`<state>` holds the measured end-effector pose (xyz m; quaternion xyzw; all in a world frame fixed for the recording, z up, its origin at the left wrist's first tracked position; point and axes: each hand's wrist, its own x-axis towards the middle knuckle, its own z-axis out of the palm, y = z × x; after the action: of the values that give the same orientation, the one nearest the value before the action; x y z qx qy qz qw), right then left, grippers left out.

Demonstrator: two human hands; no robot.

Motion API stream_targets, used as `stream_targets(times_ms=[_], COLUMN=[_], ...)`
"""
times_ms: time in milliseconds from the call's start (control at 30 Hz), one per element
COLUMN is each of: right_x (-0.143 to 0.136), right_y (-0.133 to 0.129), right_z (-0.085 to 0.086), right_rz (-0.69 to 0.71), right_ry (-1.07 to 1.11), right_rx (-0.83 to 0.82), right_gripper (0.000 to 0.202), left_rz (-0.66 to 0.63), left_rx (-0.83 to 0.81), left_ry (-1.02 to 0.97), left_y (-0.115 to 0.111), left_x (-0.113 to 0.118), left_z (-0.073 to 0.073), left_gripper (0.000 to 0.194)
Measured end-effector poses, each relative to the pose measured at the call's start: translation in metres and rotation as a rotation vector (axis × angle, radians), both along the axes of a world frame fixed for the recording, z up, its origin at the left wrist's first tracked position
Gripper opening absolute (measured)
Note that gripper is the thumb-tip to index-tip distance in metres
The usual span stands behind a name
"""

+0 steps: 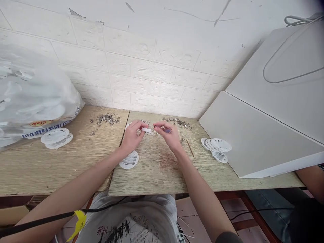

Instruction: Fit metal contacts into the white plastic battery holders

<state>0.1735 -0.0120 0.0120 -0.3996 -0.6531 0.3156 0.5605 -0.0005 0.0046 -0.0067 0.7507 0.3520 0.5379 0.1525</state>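
Note:
My left hand [132, 137] pinches a white plastic part [146, 130] between thumb and fingers, above the middle of the table. My right hand [169, 135] is closed at the part's right end, with a small dark piece at its fingertips, too small to name. Something blue-purple [167, 130] shows against the right fingers; its kind is unclear. A white round plastic piece with slotted compartments [129, 160] lies below my left wrist. Small metal pieces [179, 123] are heaped behind my right hand, and a thin wooden stick [190, 148] lies to its right.
Stacked white round pieces [217, 145] lie at right beside a large grey-white panelled object [263, 125]. More discs [56, 137] lie at left, before a bulging plastic bag [37, 91]. Another metal heap [107, 118] sits back left. A person's arm [311, 180] shows far right.

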Motion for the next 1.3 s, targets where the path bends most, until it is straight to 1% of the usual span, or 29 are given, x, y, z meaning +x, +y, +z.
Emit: stream_targets(times_ms=[67, 200, 367, 500, 667, 933, 1300], right_x=[-0.001, 0.0, -0.002, -0.004, -0.005, -0.008, -0.01], right_y=[-0.001, -0.002, -0.004, -0.006, -0.007, -0.008, -0.009], right_z=[0.002, 0.003, 0.003, 0.003, 0.002, 0.003, 0.005], right_rz=[0.003, -0.013, -0.018, 0.032, 0.079, 0.052, 0.02], right_ry=[-0.005, -0.015, -0.025, -0.049, -0.004, -0.043, -0.036], right_rx=[0.015, 0.016, -0.087, -0.142, -0.191, -0.199, -0.209], right_gripper=[0.012, 0.007, 0.011, 0.013, 0.016, 0.016, 0.014], left_rz=[-0.001, -0.017, -0.046, -0.031, -0.042, -0.052, -0.052], left_rx=[0.063, 0.099, 0.206, 0.269, 0.366, 0.446, 0.464], left_ry=[0.013, -0.009, 0.03, 0.039, 0.035, 0.086, 0.116], left_y=[-0.002, -0.003, -0.001, 0.0, 0.004, 0.003, 0.003], left_x=[0.0, -0.001, -0.002, -0.002, -0.002, -0.002, -0.002], left_z=[0.001, 0.002, 0.0, -0.002, -0.005, -0.002, -0.002], left_gripper=[0.016, 0.017, 0.018, 0.019, 0.02, 0.023, 0.022])
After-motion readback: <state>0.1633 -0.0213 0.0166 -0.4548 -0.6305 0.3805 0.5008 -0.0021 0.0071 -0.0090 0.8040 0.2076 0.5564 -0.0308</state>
